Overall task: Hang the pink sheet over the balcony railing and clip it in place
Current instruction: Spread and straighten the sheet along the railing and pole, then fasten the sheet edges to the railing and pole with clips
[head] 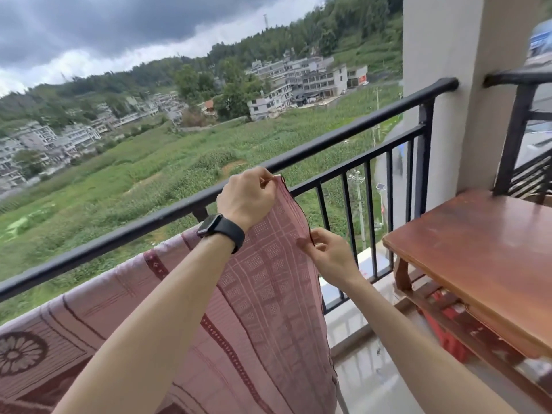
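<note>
A pink patterned sheet [268, 282] hangs in front of me on the near side of the black balcony railing [352, 128], its left part stretching along below the top rail. My left hand [248, 197], with a dark watch on the wrist, pinches the sheet's upper corner just below the top rail. Lower and to the right, my right hand [327, 253] pinches the dark-trimmed right edge of the sheet. The cloth is lifted up between both hands. No clip is visible.
A brown wooden table [484, 252] stands close on the right, with red items [448, 333] under it. A cream pillar [442, 94] ends the railing at the right. Beyond the rail lie green fields and buildings far below. Wet floor shows under the table.
</note>
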`<state>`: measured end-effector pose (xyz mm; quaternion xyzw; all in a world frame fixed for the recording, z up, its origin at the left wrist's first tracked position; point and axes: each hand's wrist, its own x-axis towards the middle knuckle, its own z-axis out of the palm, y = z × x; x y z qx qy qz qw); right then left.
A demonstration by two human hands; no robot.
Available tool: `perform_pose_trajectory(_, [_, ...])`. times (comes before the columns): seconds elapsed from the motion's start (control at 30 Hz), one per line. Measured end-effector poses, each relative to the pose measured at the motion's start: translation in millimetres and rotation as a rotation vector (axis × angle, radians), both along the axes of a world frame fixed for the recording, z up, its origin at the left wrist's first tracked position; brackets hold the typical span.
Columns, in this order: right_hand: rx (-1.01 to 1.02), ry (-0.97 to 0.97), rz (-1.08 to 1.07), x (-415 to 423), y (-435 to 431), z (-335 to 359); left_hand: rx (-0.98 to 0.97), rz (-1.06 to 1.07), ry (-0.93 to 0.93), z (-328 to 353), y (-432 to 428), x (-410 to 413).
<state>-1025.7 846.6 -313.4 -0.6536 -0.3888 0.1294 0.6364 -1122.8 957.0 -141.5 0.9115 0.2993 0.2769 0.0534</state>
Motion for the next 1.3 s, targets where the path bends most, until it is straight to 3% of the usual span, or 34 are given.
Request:
perform_pose_trajectory(0.17, [-0.124, -0.001, -0.148, -9, 11, -4, 0.120, 0.088, 0.096, -3, 3, 9])
perform_pose_trajectory(0.37, [0.163, -0.017, -0.153, -34, 25, 7, 0.110, 0.114, 0.000, 5, 20, -4])
perform_pose_trajectory(0.47, [-0.092, -0.044, -0.181, -36, 30, -3, 0.085, 0.106, 0.097, 8, 24, -10])
perform_pose_trajectory(0.53, [-0.149, 0.037, -0.151, -35, 31, -9, 0.051, 0.070, 0.109, 7, 23, -14])
perform_pose_trajectory(0.7, [0.056, 0.129, -0.047, -48, 30, 25, -0.015, -0.023, 0.093, 14, 24, -21])
perform_pose_trajectory(0.87, [0.170, 0.206, 0.123, -45, 27, 40, 0.173, -0.033, 0.092, 5, 11, -25])
perform_pose_trajectory(1.03, [0.143, 0.075, -0.073, -57, 6, 36, 0.414, -0.103, 0.133, -6, -3, -29])
perform_pose_trajectory(1.2, [0.059, 0.000, -0.363, -48, -73, 23, 0.592, -0.268, 0.023, -37, -47, -13])
perform_pose_trajectory(1.3, [-0.111, -0.188, -0.556, -46, -146, 3, 0.547, -0.380, 0.007, -84, -89, 4])
